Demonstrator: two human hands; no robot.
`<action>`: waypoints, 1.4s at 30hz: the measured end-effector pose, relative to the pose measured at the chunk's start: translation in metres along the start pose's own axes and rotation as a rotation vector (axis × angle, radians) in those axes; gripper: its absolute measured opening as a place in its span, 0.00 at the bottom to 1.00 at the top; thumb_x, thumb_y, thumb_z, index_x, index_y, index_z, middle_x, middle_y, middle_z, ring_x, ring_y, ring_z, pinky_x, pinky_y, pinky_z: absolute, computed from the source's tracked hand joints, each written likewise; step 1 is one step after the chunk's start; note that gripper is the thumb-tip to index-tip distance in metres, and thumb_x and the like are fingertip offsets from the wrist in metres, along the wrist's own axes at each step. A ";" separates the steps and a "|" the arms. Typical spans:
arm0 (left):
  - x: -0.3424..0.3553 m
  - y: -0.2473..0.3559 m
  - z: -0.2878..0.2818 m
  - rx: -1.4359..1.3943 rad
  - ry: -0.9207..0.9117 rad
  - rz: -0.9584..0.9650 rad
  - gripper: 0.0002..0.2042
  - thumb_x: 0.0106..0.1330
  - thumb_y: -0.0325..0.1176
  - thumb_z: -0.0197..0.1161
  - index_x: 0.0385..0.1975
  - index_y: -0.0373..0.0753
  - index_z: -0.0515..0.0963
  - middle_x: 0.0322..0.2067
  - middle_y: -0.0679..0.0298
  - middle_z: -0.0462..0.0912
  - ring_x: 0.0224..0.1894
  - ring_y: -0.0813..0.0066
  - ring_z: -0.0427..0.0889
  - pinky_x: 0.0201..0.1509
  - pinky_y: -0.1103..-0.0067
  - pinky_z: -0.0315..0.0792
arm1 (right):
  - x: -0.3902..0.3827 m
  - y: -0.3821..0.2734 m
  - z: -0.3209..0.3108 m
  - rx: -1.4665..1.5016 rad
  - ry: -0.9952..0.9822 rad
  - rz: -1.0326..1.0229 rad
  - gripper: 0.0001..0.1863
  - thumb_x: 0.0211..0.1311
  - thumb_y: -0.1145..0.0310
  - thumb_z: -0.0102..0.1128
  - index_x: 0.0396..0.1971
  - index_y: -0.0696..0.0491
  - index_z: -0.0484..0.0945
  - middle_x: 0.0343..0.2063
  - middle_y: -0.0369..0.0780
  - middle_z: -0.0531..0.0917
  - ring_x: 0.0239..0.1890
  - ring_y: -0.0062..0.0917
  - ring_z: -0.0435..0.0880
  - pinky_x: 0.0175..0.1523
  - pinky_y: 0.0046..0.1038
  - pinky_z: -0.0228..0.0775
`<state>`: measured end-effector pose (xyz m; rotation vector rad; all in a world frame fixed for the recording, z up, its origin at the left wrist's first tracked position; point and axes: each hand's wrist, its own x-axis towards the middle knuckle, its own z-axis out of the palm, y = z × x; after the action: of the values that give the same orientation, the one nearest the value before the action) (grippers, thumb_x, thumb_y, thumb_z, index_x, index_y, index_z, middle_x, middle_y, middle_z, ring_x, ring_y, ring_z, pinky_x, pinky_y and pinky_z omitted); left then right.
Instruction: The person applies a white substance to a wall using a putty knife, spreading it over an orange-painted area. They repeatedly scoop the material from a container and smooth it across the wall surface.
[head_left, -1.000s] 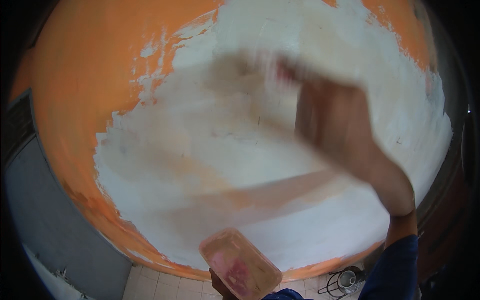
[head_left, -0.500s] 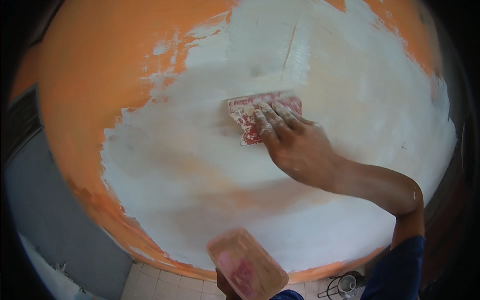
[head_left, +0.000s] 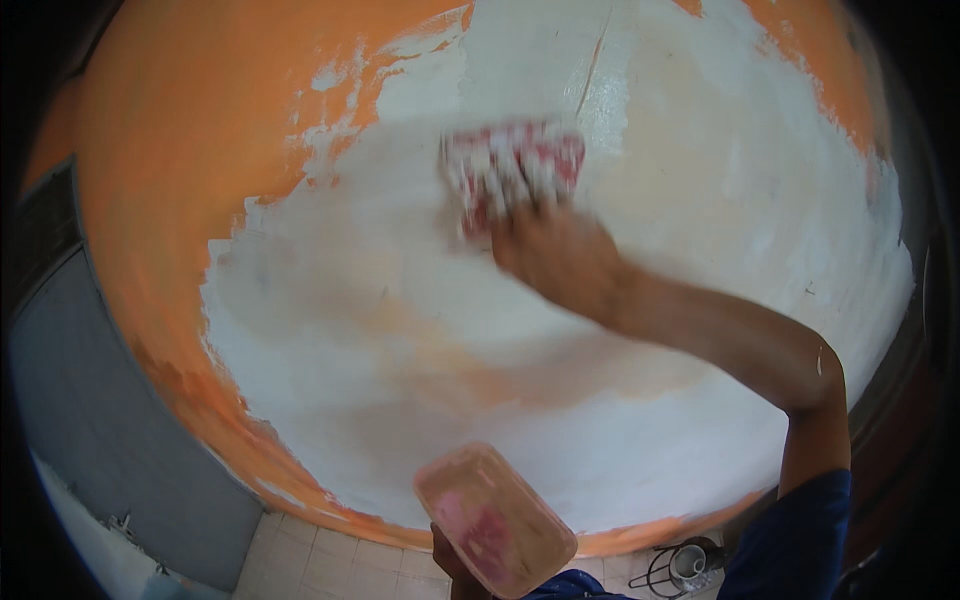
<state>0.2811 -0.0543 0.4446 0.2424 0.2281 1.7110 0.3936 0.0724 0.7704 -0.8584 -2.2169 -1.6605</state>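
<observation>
Orange wall (head_left: 190,140), partly coated white, stands before the person, whose right hand (head_left: 560,255) grips a red scraper (head_left: 472,168) while the left hand (head_left: 449,562) holds a plastic tub (head_left: 495,520).

Looks paste-smeared on scraper (head_left: 468,200) under right hand (head_left: 560,250), matt on wall (head_left: 310,310) around (glossier above), plastic on tub (head_left: 500,510) in left hand (head_left: 450,562).

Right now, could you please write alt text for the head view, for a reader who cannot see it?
A person's right hand, blurred, holds a red, white-smeared spreader at an orange wall partly covered with a whitish coating. The left hand, mostly hidden, holds a rectangular, pink-stained container below. A tiled floor shows at the bottom.
</observation>
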 end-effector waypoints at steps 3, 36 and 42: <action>-0.003 0.007 0.010 0.251 0.036 0.175 0.26 0.65 0.54 0.41 0.55 0.44 0.63 0.48 0.60 0.71 0.49 0.66 0.71 0.51 0.69 0.70 | -0.023 -0.014 -0.002 -0.070 0.285 -0.106 0.10 0.50 0.71 0.52 0.30 0.61 0.76 0.27 0.48 0.78 0.33 0.38 0.79 0.32 0.35 0.74; 0.010 -0.005 -0.029 0.799 0.089 0.473 0.22 0.68 0.48 0.39 0.53 0.40 0.64 0.45 0.60 0.72 0.44 0.69 0.75 0.45 0.73 0.74 | -0.063 0.009 0.020 -0.138 0.052 0.061 0.19 0.43 0.75 0.52 0.38 0.69 0.74 0.43 0.59 0.76 0.48 0.48 0.76 0.50 0.42 0.71; 0.006 -0.007 0.011 0.424 0.172 0.342 0.22 0.66 0.47 0.45 0.54 0.40 0.62 0.46 0.61 0.71 0.47 0.71 0.73 0.47 0.74 0.73 | -0.065 0.031 -0.034 0.041 0.384 -0.011 0.14 0.48 0.73 0.52 0.34 0.65 0.76 0.31 0.54 0.80 0.34 0.42 0.81 0.35 0.35 0.77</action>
<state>0.2904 -0.0467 0.4531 0.4678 0.7132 2.0119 0.4581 0.0264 0.7721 -0.4677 -1.9844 -1.6173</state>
